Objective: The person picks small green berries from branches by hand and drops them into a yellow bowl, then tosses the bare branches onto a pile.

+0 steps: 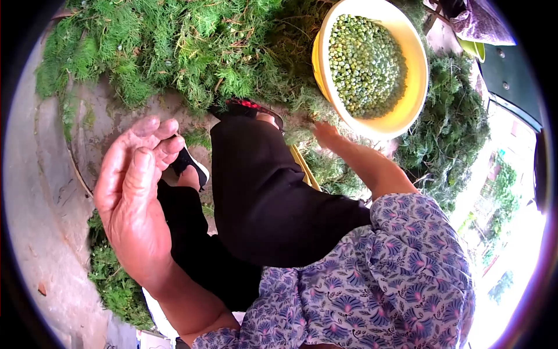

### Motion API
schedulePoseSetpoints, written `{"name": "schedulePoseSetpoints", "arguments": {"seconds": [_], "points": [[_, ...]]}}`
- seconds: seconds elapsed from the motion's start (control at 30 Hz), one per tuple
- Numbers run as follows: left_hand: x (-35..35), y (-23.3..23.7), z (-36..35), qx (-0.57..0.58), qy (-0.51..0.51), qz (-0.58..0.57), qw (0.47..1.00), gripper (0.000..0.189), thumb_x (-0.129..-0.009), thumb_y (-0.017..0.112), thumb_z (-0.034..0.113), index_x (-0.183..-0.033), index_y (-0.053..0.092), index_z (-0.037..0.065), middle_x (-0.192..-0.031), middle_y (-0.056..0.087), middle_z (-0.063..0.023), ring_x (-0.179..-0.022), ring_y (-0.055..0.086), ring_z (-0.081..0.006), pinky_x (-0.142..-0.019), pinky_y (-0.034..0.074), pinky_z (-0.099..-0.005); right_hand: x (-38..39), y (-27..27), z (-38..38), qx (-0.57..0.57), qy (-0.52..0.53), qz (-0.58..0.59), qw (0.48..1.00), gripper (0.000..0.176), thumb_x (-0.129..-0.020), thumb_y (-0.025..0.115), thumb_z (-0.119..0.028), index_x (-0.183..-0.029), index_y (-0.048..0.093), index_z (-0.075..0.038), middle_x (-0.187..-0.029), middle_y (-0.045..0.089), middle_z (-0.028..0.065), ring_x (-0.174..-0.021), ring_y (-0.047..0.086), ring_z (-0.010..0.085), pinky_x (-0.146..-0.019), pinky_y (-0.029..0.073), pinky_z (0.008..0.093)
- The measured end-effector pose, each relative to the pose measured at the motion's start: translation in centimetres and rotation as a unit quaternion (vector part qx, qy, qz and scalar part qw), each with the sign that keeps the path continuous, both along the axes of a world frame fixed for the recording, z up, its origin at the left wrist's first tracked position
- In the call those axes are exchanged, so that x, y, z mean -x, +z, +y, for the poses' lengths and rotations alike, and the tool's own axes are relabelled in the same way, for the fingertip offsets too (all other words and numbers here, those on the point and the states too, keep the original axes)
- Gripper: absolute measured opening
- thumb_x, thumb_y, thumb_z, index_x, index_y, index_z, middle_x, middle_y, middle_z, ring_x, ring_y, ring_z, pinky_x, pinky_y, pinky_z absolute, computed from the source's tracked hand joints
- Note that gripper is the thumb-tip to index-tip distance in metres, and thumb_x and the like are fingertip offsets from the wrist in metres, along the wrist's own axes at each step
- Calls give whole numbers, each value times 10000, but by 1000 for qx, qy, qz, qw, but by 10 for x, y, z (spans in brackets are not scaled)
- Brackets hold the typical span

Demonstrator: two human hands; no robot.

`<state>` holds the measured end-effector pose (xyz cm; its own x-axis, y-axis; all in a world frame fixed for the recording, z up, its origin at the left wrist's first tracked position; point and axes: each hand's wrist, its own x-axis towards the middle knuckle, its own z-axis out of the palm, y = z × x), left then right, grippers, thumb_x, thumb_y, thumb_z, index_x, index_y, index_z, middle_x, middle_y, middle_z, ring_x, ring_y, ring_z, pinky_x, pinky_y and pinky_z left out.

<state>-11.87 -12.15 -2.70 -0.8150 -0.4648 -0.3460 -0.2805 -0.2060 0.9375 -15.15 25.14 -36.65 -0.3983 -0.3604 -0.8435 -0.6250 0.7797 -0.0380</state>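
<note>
My left hand (136, 192) is raised at the left, over the floor and beside my dark trousers. Its fingers are loosely curved, the thumb lies in front of them, and nothing shows between them. My right hand (328, 136) is low beside the yellow bucket (414, 96), close to the cut green branches; its fingers are mostly hidden. Many small, round green cones or berries (363, 70) fill much of the bucket, which appears tilted in this view. Feathery evergreen branches (192, 46) lie in a thick heap in front of my feet.
More greenery (447, 128) lies to the right of the bucket, and another bunch (119, 285) is behind my left hand. A yellow edge (305, 168) shows beside my leg. Concrete floor (43, 203) stretches along the left. Purple cloth (479, 23) hangs at upper right.
</note>
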Motion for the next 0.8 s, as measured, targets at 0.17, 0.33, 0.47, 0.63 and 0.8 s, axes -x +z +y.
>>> {"name": "schedulePoseSetpoints", "arguments": {"seconds": [0.17,0.33,0.47,0.63,0.8], "points": [[1,13,8,5,-11,-46,999,288,-929,406,120,-1125,492,-71,-1095,550,-191,-987,565,-260,-884,443,-373,-18,29,17,-12,-232,-31,972,239,-810,480,-119,-1001,548,8,-1037,517,178,-928,555,345,-790,446,462],[1,9,10,28,33,-20,999,253,-874,522,155,-1025,561,-45,-940,610,-142,-823,586,-189,-651,526,-320,26,48,-48,147,-467,95,867,335,-809,506,-151,-1139,529,-98,-1214,436,185,-1083,471,336,-886,414,440],[-5,11,5,11,-4,-44,999,287,-926,408,117,-1119,493,-77,-1052,568,-194,-983,565,-257,-888,441,-365,39,19,-50,137,-39,139,980,391,-742,567,-63,-1130,556,-106,-1332,320,152,-1177,381,373,-905,423,447],[-4,16,12,21,29,-82,996,299,-924,416,129,-1123,492,-80,-1048,570,-193,-969,566,-248,-885,438,-358,0,40,13,-117,-18,-75,990,380,-711,571,-7,-1070,593,-129,-1345,319,120,-1171,408,338,-866,447,452],[-17,1,0,31,-40,5,999,308,-923,419,135,-1130,487,-82,-1061,564,-193,-972,558,-246,-890,433,-363,-39,17,75,15,-182,3,983,329,-691,559,7,-992,614,-113,-1321,349,114,-1153,432,304,-857,432,431]]}}
